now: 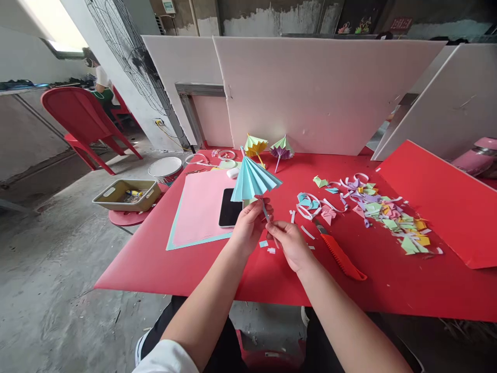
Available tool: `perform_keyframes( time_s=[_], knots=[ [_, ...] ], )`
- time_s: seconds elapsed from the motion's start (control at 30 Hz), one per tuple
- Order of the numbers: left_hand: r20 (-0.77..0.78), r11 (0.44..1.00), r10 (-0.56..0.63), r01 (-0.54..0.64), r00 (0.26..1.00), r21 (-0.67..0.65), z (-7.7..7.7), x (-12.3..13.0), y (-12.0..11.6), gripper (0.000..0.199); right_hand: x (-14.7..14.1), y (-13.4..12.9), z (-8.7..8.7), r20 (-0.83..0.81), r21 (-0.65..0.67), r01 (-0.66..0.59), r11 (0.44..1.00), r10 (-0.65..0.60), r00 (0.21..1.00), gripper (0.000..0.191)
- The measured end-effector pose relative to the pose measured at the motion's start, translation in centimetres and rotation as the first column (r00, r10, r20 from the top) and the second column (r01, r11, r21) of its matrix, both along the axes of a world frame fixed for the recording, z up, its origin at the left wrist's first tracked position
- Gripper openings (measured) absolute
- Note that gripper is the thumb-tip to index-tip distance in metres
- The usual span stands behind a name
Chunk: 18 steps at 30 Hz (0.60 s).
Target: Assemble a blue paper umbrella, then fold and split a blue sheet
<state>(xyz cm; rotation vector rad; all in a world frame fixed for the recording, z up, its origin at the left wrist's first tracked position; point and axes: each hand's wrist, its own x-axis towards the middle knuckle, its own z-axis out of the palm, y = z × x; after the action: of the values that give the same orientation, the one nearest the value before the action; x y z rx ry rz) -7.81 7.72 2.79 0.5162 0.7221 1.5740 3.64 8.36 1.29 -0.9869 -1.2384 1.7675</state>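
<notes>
Head view: one light-blue pleated paper umbrella [254, 180] sits above the red table [217, 277] — left hand [249, 220] and right hand [289, 242] both pinching its thin stem [266, 212]. Behind that umbrella stand two smaller ones, green-and-yellow umbrella [255, 147] and green-and-purple umbrella [282, 148]; one black phone [229, 210] lies left, one orange-handled knife [341, 256] right.

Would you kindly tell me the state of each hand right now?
Left hand: closed, holding the blue paper umbrella by its stem.
Right hand: closed, pinching lower on that stem.
</notes>
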Motion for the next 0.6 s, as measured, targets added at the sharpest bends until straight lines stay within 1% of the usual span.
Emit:
perform_keyframes(
  time_s=[0.07, 0.1, 0.17, 0.2, 0.23, 0.27, 0.3, 0.33, 0.37, 0.4, 0.43, 0.47, 0.5, 0.57, 0.6],
  knots=[
    [-0.039, 1.000, -0.012, 0.012, 0.999, 0.007, 0.0, 0.1, 0.0, 0.028, 0.1, 0.2, 0.0, -0.004, 0.005, 0.005, 1.000, -0.005, 1.000, 0.026],
    [-0.078, 0.999, -0.035, 0.036, 0.996, 0.007, 0.0, 0.0, 0.0, 0.029, 0.2, 0.3, 0.1, -0.011, 0.011, 0.008, 1.000, -0.007, 1.000, 0.026],
    [-0.200, 0.992, -0.123, 0.119, 0.972, -0.028, 0.0, -0.9, 0.0, 0.028, 0.4, 0.6, 0.2, -0.011, 0.023, 0.030, 0.999, -0.029, 1.000, 0.028],
    [-0.274, 0.988, -0.154, 0.140, 0.949, -0.068, 0.0, -1.6, 0.0, 0.027, 0.7, 0.8, 0.3, 0.000, 0.033, 0.046, 0.998, -0.046, 0.999, 0.029],
    [-0.344, 0.986, -0.155, 0.124, 0.926, -0.110, 0.1, -2.4, 0.0, 0.025, 0.9, 1.0, 0.4, 0.017, 0.043, 0.059, 0.997, -0.059, 0.998, 0.031],
    [-0.407, 0.989, -0.097, 0.043, 0.908, -0.140, 0.2, -3.3, 0.1, 0.023, 1.2, 1.2, 0.5, 0.038, 0.053, 0.066, 0.996, -0.068, 0.997, 0.032],
    [-0.450, 0.986, 0.010, -0.083, 0.893, -0.142, 0.4, -4.3, 0.1, 0.019, 1.6, 1.4, 0.6, 0.060, 0.065, 0.062, 0.996, -0.066, 0.996, 0.034],
    [-0.467, 0.971, 0.146, -0.216, 0.872, -0.101, 0.7, -5.2, 0.0, 0.015, 1.9, 1.6, 0.8, 0.086, 0.080, 0.043, 0.996, -0.050, 0.995, 0.035],
    [-0.456, 0.947, 0.262, -0.317, 0.850, -0.047, 1.1, -6.0, 0.0, 0.014, 2.3, 1.7, 1.0, 0.116, 0.100, 0.008, 0.995, -0.020, 0.993, 0.035],
    [-0.430, 0.925, 0.344, -0.379, 0.835, 0.005, 1.5, -6.6, -0.2, 0.016, 2.6, 1.7, 1.2, 0.156, 0.117, -0.036, 0.992, 0.018, 0.988, 0.035],
    [-0.397, 0.915, 0.384, -0.400, 0.833, 0.048, 1.9, -7.0, -0.3, 0.022, 2.8, 1.7, 1.4, 0.203, 0.131, -0.089, 0.987, 0.061, 0.977, 0.035],
    [-0.369, 0.921, 0.381, -0.382, 0.848, 0.072, 2.3, -7.3, -0.5, 0.031, 2.9, 1.7, 1.5, 0.247, 0.140, -0.142, 0.980, 0.104, 0.963, 0.036],
    [-0.347, 0.936, 0.350, -0.345, 0.870, 0.078, 2.7, -7.3, -0.7, 0.041, 3.0, 1.6, 1.7, 0.282, 0.143, -0.186, 0.972, 0.141, 0.949, 0.036],
    [-0.301, 0.966, 0.255, -0.256, 0.919, 0.038, 3.2, -7.1, -1.1, 0.056, 2.9, 1.3, 1.8, 0.316, 0.136, -0.255, 0.957, 0.202, 0.927, 0.035],
    [-0.273, 0.975, 0.216, -0.223, 0.937, 0.005, 3.3, -7.0, -1.3, 0.060, 2.8, 1.1, 1.8, 0.319, 0.129, -0.282, 0.951, 0.229, 0.920, 0.034]
  ],
)
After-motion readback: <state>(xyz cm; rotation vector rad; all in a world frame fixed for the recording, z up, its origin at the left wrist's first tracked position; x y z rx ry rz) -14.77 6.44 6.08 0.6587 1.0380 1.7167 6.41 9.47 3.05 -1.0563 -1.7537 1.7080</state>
